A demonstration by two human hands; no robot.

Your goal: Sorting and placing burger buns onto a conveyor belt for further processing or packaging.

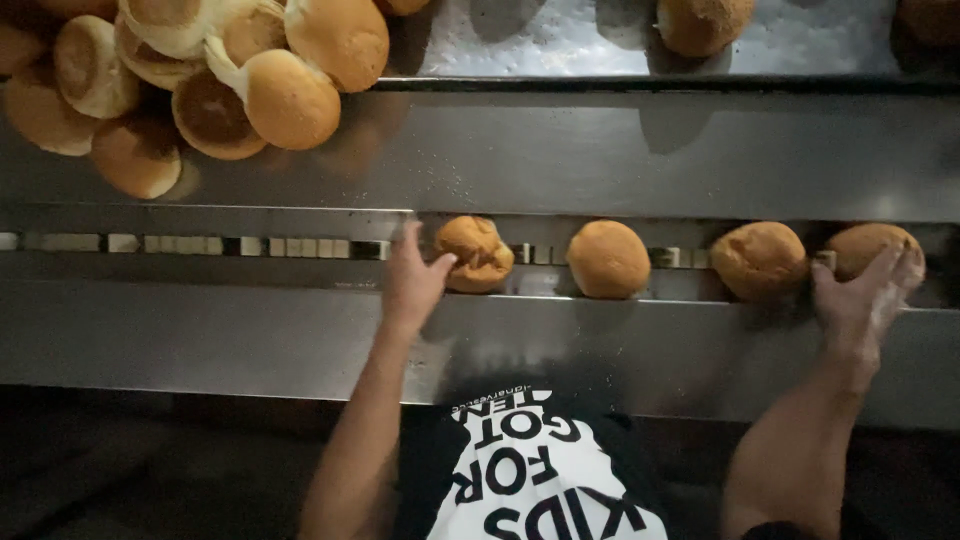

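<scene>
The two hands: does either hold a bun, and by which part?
Neither grips one fully. The left hand touches a bun's left side; the right hand rests on another bun's front.

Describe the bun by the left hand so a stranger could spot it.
Four buns sit in a row along the metal channel. The leftmost bun, touched by the left hand, is lumpy and creased, unlike its smooth round neighbour.

Four buns sit in a row along the steel channel (300, 250): a misshapen one (475, 252), a round one (608, 259), a third (758, 260) and a fourth (868, 245). A heap of roughly ten buns (200, 80) fills the upper left; an exact count is not possible. Two more buns (703, 22) show partly on the upper tray (560, 40). Two hands, left (413, 282) and right (862, 300), are in view.
</scene>
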